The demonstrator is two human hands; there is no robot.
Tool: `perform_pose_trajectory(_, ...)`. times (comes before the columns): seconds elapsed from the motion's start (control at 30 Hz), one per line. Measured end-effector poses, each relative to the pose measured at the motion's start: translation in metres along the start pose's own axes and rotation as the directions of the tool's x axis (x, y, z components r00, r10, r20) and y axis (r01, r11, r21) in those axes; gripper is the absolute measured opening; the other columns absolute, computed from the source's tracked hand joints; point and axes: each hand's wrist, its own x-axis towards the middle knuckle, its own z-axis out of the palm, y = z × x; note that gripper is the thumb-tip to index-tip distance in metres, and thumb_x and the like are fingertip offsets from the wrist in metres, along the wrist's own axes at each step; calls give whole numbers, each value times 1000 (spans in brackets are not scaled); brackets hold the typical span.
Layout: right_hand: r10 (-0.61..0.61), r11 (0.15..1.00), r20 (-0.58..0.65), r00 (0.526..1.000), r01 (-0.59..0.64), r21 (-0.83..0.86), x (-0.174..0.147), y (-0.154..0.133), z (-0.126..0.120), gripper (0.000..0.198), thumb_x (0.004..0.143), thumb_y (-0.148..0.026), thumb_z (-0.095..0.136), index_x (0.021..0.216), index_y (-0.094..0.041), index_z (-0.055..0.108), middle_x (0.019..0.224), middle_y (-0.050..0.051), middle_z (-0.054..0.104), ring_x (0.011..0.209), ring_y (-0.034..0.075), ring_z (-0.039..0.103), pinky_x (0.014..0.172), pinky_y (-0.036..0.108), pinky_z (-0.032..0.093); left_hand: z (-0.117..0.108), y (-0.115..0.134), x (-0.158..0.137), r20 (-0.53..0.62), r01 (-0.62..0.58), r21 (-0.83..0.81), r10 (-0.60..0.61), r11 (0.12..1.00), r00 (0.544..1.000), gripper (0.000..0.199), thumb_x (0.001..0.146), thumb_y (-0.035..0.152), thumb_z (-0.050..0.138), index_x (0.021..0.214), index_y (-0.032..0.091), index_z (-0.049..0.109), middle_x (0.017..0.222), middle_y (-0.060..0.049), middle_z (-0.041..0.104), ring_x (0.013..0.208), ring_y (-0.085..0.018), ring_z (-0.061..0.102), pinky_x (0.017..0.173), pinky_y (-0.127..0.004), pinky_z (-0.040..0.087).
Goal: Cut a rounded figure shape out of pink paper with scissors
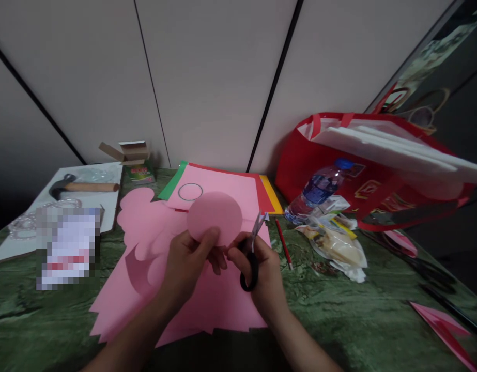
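Above the big pink sheet (pixel 191 299) spread on the green table (pixel 339 320), the left hand (pixel 189 261) pinches a pink paper circle (pixel 215 217) by its lower edge, thumb on the near face and fingers behind it, so the circle stands tilted up towards the camera. Just to the right of that circle, the right hand (pixel 261 268) is closed through the black handles of a pair of scissors (pixel 254 248); the blades point up and end close to the circle's right edge, and whether they touch the paper cannot be told.

The pink sheet under both hands has scalloped cut-outs along its left side. At its far edge lies a stack of coloured paper (pixel 267 194) in green, red and yellow, with a metal ring (pixel 190 191) resting on the pink top sheet. To the right of the pink sheet lies a red pencil (pixel 283 243), then crumpled wrappers (pixel 335 245), a water bottle (pixel 319 188) on its side, and a red bag (pixel 339 155) holding white boards. To the left of the pink sheet a hammer (pixel 83 187) rests on a white board (pixel 102 204), with a small open box (pixel 135 160) behind it. A folded pink scrap (pixel 440 325) lies far right of the sheet.
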Motion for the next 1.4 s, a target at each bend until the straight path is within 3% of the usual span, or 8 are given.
perform_pose_trajectory(0.1, 38, 997, 120, 992, -46, 58, -1, 0, 1, 14, 72, -22, 67, 81, -20, 56, 67, -4, 57, 60, 10, 53, 59, 23, 42, -4, 6, 0, -44, -24, 25, 25, 999, 999, 32, 82, 31, 56, 55, 14, 60, 40, 1, 59, 34, -11, 54, 37, -22, 44)
perform_pose_trajectory(0.23, 84, 993, 181, 980, -98, 67, -2, 1, 0, 17, 70, -24, 69, 80, -19, 56, 69, -2, 56, 62, 12, 53, 60, 25, 42, -4, 10, -2, -84, -39, 145, 52, 989, 995, 34, 81, 27, 57, 49, 16, 57, 34, 3, 56, 33, -9, 53, 37, -18, 43)
perform_pose_trajectory(0.57, 99, 995, 212, 972, -103, 8, -1, -1, -1, 15, 71, -27, 68, 75, -18, 57, 65, -2, 55, 60, 13, 52, 58, 27, 41, -1, 13, -2, -86, -55, 195, 73, 979, 994, 30, 78, 24, 60, 50, 16, 54, 36, 6, 56, 33, -8, 53, 38, -17, 43)
perform_pose_trajectory(0.77, 94, 994, 156, 983, -83, -74, 2, 1, -5, 16, 69, -27, 68, 73, -17, 56, 65, -2, 54, 60, 12, 49, 56, 25, 38, -4, 15, -4, -83, -63, 211, 82, 975, 993, 29, 76, 22, 61, 49, 17, 53, 37, 5, 57, 35, -8, 53, 42, -18, 44)
perform_pose_trajectory(1.4, 102, 986, 139, 985, -82, -144, 2, -5, -3, 15, 66, -22, 67, 69, -19, 52, 59, -5, 48, 53, 10, 42, 50, 23, 37, -11, 19, -2, -37, -110, 245, 122, 963, 992, 28, 74, 21, 60, 48, 18, 53, 34, 6, 53, 32, -8, 50, 39, -20, 42)
